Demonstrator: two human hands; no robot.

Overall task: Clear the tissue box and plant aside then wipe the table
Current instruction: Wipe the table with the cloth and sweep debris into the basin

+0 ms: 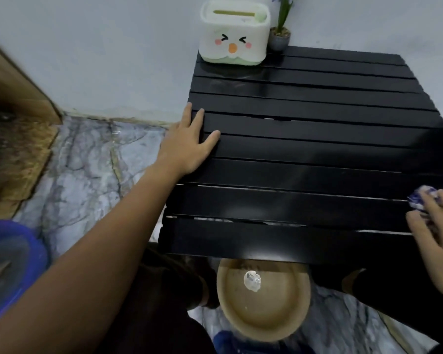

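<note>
A black slatted table [304, 149] fills the middle and right of the head view. At its far left corner stands a white tissue box [234, 34] with a cartoon face. Right beside it, against the wall, is a small grey pot with a green plant [280, 34]. My left hand [189, 141] lies flat on the table's left edge, fingers spread, holding nothing. My right hand [437, 233] is at the table's right front edge, fingers curled over a crumpled blue-and-white cloth [421, 198] that presses on the slats.
A tan basin [264, 305] with water sits on the marble floor under the table's front edge. A blue bucket [13, 267] stands at the lower left. A brown mat [18, 159] and wooden frame are at the left. The pale wall runs just behind the table.
</note>
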